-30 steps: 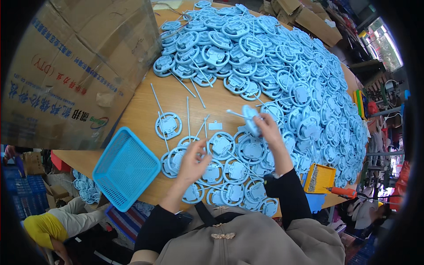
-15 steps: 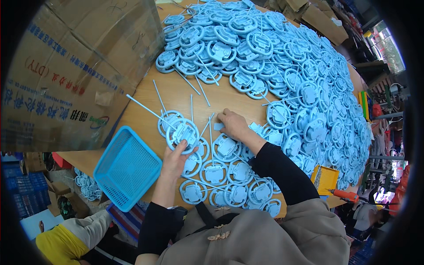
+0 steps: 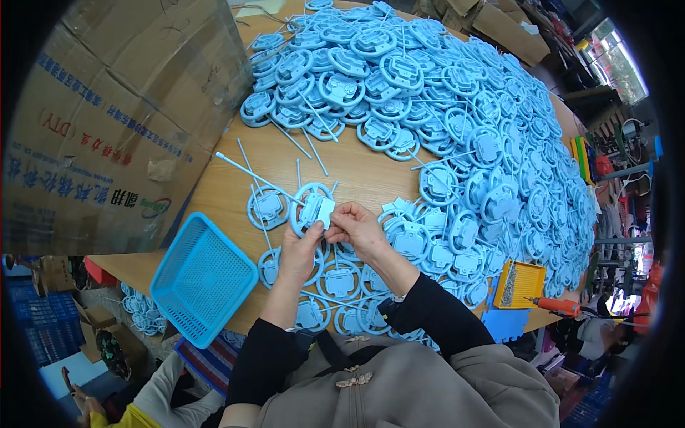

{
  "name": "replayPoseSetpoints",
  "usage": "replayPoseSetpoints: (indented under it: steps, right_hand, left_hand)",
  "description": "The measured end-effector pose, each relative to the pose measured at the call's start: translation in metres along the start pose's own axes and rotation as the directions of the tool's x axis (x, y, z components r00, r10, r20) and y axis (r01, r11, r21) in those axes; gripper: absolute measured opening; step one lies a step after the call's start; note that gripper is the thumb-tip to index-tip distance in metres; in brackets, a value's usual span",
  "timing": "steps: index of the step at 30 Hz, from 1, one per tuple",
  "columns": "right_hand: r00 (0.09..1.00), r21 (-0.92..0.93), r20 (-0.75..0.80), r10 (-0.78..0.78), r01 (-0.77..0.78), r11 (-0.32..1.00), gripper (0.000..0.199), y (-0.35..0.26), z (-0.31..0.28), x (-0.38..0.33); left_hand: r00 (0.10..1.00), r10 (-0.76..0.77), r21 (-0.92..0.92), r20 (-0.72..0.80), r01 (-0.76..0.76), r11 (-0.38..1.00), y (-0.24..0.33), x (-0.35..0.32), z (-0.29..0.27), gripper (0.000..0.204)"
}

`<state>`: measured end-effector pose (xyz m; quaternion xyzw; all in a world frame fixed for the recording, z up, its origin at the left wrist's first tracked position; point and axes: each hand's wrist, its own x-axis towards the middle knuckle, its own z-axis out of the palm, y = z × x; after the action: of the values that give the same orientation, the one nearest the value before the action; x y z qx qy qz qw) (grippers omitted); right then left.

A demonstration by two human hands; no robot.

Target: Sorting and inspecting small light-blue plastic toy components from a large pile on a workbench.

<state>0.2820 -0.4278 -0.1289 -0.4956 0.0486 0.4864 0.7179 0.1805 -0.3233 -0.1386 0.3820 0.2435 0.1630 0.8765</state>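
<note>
My left hand (image 3: 296, 255) is closed on the lower rim of a light-blue plastic toy steering wheel (image 3: 298, 201), from which a long thin stick (image 3: 253, 170) points up to the left. The fingers of my right hand (image 3: 359, 230) are pinched together at the wheel's right side. They hold the edge of a small flat light-blue plastic cover (image 3: 323, 212), which lies over the middle of the wheel. Another such wheel (image 3: 268, 207) rests on the table just left of it. Several more lie below my hands, partly hidden by my wrists.
A large heap of the same wheels (image 3: 492, 146) covers the table's far and right sides. At the left stand a blue basket (image 3: 227, 299) and a tall cardboard box (image 3: 107, 143). To the right are a yellow tray of small metal parts (image 3: 534, 277) and an orange-handled tool (image 3: 558, 307).
My right hand has brought the flat cover from the table left and down to the wheel. My left hand still grips the wheel, now turned a little. My view has shifted slightly.
</note>
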Motion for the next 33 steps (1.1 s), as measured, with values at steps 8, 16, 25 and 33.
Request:
replayPoseSetpoints:
  steps: [8, 16, 25, 33]
  right_hand:
    - [0.945, -0.383, 0.021, -0.327, 0.31, 0.87, 0.031, -0.025, -0.003, -0.004]
    - [0.987, -0.449, -0.019, -0.161, 0.136, 0.883, 0.041, -0.018, -0.02, 0.022]
    - [0.726, -0.971, 0.182, -0.664, 0.025, -0.238, 0.069, -0.117, -0.095, 0.093]
    - [0.729, -0.946, 0.262, -0.633, 0.065, -0.317, 0.054, -0.077, -0.061, 0.093]
  left_hand:
    - [0.996, 0.09, 0.153, 0.024, -0.092, 0.984, 0.011, -0.007, 0.018, 0.047]
    - [0.981, 0.189, 0.482, -0.037, -0.148, 0.863, 0.001, 0.02, 0.006, 0.052]
    - [0.965, -0.031, 0.833, -0.262, 0.243, 0.497, 0.047, 0.026, -0.046, 0.051]
    - [0.884, 0.429, 0.937, 0.188, -0.293, 0.192, 0.034, 0.027, -0.026, 0.049]
